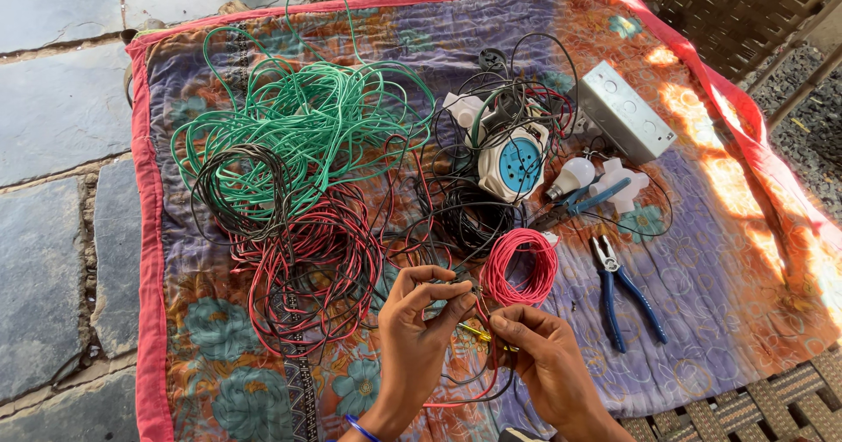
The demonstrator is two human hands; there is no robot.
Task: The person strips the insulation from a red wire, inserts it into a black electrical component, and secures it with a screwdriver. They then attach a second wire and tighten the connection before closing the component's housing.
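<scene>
At the near edge of the patterned purple-and-orange quilted cloth, your left hand pinches a thin dark wire end between thumb and fingers, closed narrow on it. Your right hand is curled shut around a small yellow-handled screwdriver, mostly hidden. The wire sits between both hands, just beside the small coiled red wire bundle.

The screwdriver's long axis looks near-horizontal, handle end showing toward your left hand; can't tell where the tip is.

Risks, as I judge them: the wire runs into the loose red-and-black wire tangle, so a pull could drag or knot it. The big green wire heap overlaps that tangle, so it could snag too. A slip of the screwdriver so close to your left fingers could jab them. The blue-handled pliers lie apart on your right.
</scene>
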